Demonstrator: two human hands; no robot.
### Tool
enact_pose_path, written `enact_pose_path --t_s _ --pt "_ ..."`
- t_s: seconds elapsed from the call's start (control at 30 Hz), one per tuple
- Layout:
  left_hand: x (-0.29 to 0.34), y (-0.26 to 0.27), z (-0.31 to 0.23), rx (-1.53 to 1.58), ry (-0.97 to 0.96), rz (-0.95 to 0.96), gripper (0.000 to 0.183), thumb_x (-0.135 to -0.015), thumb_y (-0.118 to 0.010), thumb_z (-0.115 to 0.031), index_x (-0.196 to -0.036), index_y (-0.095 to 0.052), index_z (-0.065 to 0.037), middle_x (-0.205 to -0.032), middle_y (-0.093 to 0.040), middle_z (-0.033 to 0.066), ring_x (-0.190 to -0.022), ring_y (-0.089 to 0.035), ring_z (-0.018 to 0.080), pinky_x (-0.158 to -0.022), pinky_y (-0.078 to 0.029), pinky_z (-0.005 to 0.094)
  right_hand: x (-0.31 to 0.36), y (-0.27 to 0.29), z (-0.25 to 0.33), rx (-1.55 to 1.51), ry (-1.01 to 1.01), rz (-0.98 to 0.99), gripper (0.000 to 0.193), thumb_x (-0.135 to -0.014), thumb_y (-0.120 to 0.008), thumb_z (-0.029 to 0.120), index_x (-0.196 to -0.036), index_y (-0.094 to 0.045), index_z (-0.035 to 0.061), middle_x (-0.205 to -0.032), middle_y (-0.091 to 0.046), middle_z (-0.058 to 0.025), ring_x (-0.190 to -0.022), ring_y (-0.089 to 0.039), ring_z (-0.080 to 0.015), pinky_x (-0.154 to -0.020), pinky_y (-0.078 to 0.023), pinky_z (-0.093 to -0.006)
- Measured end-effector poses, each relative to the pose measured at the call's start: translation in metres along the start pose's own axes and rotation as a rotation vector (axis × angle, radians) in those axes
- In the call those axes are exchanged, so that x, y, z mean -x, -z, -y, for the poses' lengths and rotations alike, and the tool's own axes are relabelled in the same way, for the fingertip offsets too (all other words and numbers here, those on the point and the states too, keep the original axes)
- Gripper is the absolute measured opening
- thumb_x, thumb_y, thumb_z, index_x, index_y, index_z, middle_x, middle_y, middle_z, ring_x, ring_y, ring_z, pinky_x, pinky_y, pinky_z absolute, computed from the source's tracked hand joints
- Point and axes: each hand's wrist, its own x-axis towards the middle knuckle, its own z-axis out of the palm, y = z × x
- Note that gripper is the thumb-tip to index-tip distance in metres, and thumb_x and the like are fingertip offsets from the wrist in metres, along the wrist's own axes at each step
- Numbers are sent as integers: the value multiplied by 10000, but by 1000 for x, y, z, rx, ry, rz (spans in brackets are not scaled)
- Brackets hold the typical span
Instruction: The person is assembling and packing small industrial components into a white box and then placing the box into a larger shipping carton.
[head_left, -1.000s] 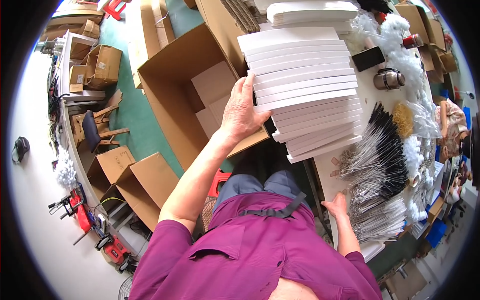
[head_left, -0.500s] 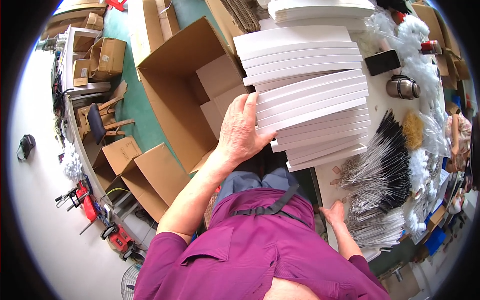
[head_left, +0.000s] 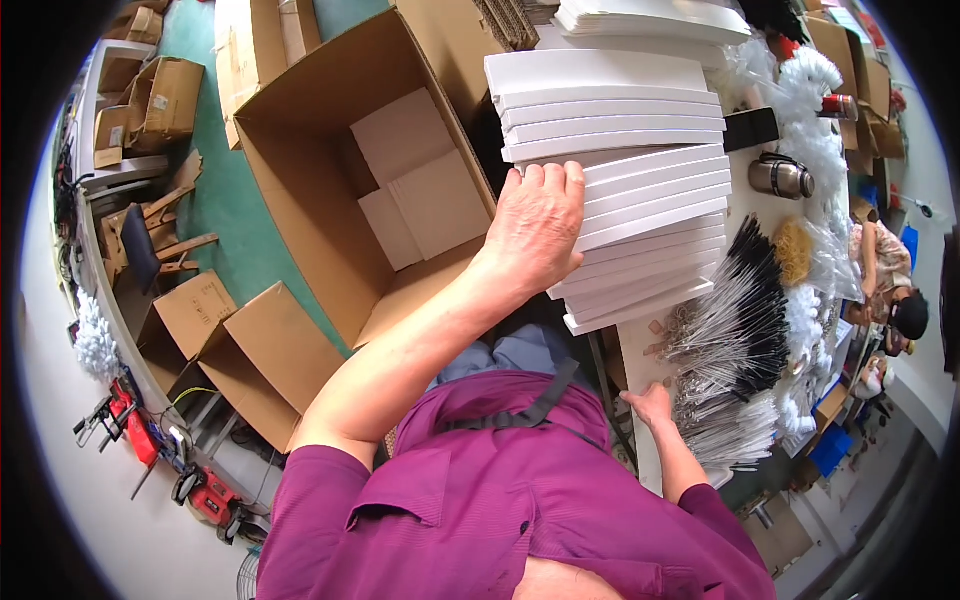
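My left hand (head_left: 540,222) is on the left ends of a stack of slim white boxes (head_left: 655,195), its fingers curled over their upper side and its thumb lower down. This group lies slightly askew against the white boxes (head_left: 610,130) beyond it and those nearer me. My right hand (head_left: 652,404) rests at the edge of the white table (head_left: 640,345), thumb stretched away from its fingers, with nothing seen in it. Left of the stack stands a large open cardboard box (head_left: 320,180); several white flat boxes (head_left: 435,205) lie at its bottom.
Black and silver wire stems (head_left: 740,330) lie in a bundle right of the stack. Beyond them are a metal flask (head_left: 782,177), a black phone (head_left: 750,129) and clear plastic bags. Open cartons (head_left: 270,350) stand at left. Another person (head_left: 880,265) sits at far right.
My left hand's fingers have come closer together and bent over the boxes' ends; its thumb has drawn in. The view has shifted, showing more inside the cardboard box. My right hand stays at the table edge.
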Motion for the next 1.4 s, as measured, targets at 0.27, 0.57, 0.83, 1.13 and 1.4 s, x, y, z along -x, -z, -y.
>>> enact_pose_path --t_s 0.27,0.57,0.83,1.13,1.4 --pt "-11 -17 -8 -242 16 -18 808 -598 -881 -343 -1203 -543 73 -1020 -605 138 -965 -611 264 -836 -479 420 -5 -7 -1 97 22 7 760 -627 -873 490 -1016 -666 -130 -1091 -673 -335 -1042 -674 -433 -904 -539 -471" --pt "-16 -18 -14 -268 22 -25 874 -614 -883 -420 -1235 -534 87 -1018 -602 138 -938 -593 252 -809 -472 386 6 12 20 108 74 77 702 -661 -863 465 -939 -649 -143 -958 -689 -341 -952 -695 -442 -860 -538 -476" --pt "-28 -33 -19 -163 9 -120 597 -591 -838 -297 -1025 -599 35 -883 -601 107 -836 -604 234 -706 -481 346 -2 3 9 97 143 45 649 -667 -863 461 -851 -663 -128 -875 -696 -326 -868 -706 -438 -817 -545 -475" --pt "-29 -20 -27 135 -88 -105 553 -578 -808 -246 -983 -586 58 -859 -604 154 -820 -629 293 -727 -515 385 -10 0 0 62 120 26 631 -647 -870 474 -809 -659 -98 -849 -701 -303 -846 -706 -433 -805 -547 -471" --pt "14 -1 -46 595 -111 -196 604 -560 -786 -226 -1003 -534 99 -879 -589 205 -833 -621 357 -765 -524 433 -14 -2 0 141 113 18 646 -641 -882 486 -787 -667 -106 -841 -711 -286 -822 -715 -401 -776 -548 -465"
